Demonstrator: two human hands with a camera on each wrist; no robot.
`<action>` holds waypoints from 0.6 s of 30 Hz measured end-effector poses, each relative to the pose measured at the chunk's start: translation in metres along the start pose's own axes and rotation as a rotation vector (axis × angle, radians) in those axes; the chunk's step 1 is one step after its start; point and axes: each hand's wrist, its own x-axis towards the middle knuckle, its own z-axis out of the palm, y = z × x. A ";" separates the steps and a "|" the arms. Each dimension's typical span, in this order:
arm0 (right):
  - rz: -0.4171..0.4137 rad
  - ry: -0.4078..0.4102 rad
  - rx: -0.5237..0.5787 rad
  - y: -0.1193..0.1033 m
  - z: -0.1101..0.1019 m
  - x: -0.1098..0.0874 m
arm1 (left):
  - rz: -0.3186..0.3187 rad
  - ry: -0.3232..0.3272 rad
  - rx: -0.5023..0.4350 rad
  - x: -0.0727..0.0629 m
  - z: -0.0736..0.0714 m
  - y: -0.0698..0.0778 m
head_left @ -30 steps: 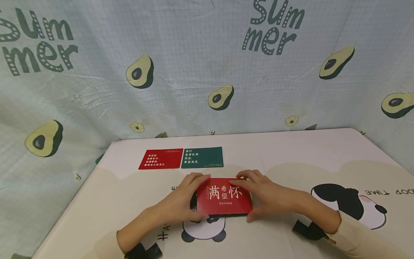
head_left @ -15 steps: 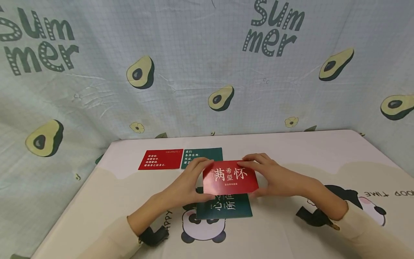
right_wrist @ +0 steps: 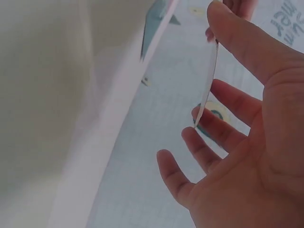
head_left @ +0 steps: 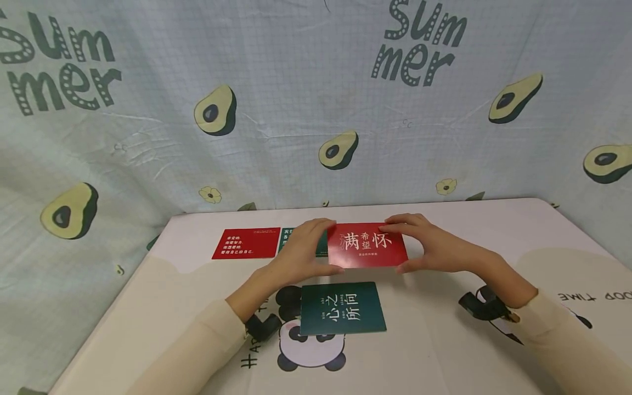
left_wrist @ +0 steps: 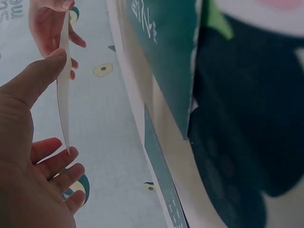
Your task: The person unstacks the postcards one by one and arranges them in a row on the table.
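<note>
Beyond the nearer green card (head_left: 343, 308), now fully uncovered, left hand (head_left: 302, 249) and right hand (head_left: 436, 247), both half-curled, pinch the red card (head_left: 366, 244), farther off than before.

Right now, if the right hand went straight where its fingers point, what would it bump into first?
Besides the red card it holds, the right hand would probably meet the left hand, which grips the card's other end; depth is unclear.

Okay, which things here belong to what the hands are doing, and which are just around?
Likely part of the job:
held red card, pinched by left hand and right hand
front green card
back red card
back green card, partly hidden

Just around:
avocado-print backdrop
panda-print tabletop
</note>
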 end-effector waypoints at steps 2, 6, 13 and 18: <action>-0.003 0.000 0.004 0.004 -0.003 0.001 | -0.007 -0.014 0.001 0.006 0.000 -0.001; 0.002 -0.005 0.012 0.012 -0.007 0.003 | -0.038 -0.052 0.000 0.015 0.001 -0.002; 0.020 -0.017 0.019 0.027 -0.012 0.005 | -0.088 -0.113 -0.007 0.032 0.006 -0.003; 0.032 -0.036 0.027 0.040 -0.015 0.008 | -0.118 -0.142 0.008 0.043 0.013 -0.006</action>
